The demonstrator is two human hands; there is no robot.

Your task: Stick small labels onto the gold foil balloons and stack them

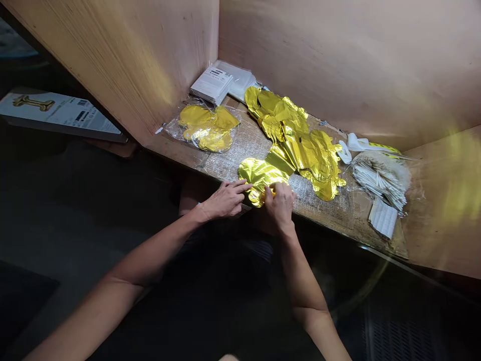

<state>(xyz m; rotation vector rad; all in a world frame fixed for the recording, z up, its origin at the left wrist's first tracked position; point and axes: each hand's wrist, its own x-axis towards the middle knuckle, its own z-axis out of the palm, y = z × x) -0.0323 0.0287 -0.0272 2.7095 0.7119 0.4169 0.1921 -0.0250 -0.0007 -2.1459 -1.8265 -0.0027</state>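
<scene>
A creased gold foil balloon (259, 173) lies at the near edge of the wooden surface (176, 153), its shiny skin rounded at one lobe and crumpled towards the hands. The left hand (225, 199) rests on its left edge, fingers extended and not closed. The right hand (280, 205) curls closed, gripping the foil. The hands hide its lower part, so its full shape is hard to make out. More gold foil (296, 135) spreads at one o'clock, bagged gold foil (208, 129) at eleven, white sticks (379, 180) at three.
</scene>
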